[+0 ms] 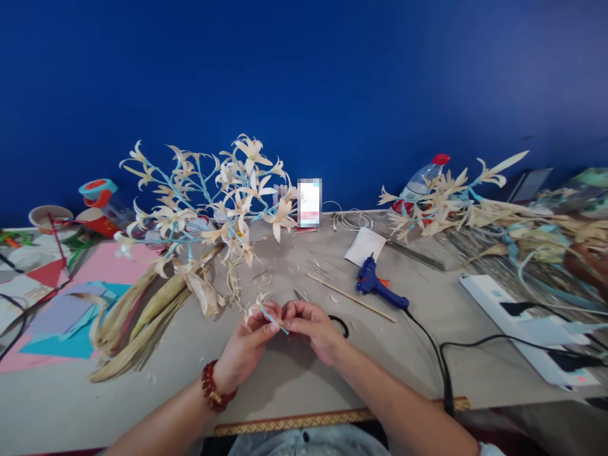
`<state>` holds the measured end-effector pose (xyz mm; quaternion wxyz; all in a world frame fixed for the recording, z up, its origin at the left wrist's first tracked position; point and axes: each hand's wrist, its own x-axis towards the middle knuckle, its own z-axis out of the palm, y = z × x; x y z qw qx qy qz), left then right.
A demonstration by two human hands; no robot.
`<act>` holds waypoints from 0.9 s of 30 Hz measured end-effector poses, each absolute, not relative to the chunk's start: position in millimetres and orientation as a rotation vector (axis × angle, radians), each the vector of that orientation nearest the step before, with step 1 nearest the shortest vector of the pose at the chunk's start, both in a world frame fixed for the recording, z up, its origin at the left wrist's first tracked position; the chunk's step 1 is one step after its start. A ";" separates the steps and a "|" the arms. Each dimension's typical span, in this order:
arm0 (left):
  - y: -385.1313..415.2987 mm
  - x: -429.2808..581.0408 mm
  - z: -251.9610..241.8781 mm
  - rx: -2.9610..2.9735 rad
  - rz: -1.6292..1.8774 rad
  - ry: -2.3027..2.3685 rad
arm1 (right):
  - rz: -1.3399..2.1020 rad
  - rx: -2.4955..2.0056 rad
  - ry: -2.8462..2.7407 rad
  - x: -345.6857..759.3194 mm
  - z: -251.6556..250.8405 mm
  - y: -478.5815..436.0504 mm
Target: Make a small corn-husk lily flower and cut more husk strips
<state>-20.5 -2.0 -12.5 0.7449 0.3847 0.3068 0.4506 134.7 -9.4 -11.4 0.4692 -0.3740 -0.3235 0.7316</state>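
Near the front of the table, my left hand (253, 345) pinches a small handmade flower (269, 315) with pale petals and a light blue wrapped stem. My right hand (311, 326) meets it at the stem's lower end, thumb and fingertips pressed together there. Whether a strip of material lies between the right fingers is too small to tell. Partly covered by the right hand are scissors (342, 325), with a black handle loop showing. Beyond the hands stands a large bunch of similar pale flowers (254, 185) on light blue stems.
A blue glue gun (380, 288) lies right of a thin wooden stick (351, 297). Its cord runs toward a white power strip (527, 329). Dried corn husks (142, 316) and coloured paper (61, 342) lie left. A phone (310, 202) and plastic bottle (422, 177) stand by the wall.
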 end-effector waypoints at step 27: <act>5.1 -19.6 -19.9 0.859 0.979 0.674 | 1.789 -0.936 -0.737 134.3 -16.4 -6.0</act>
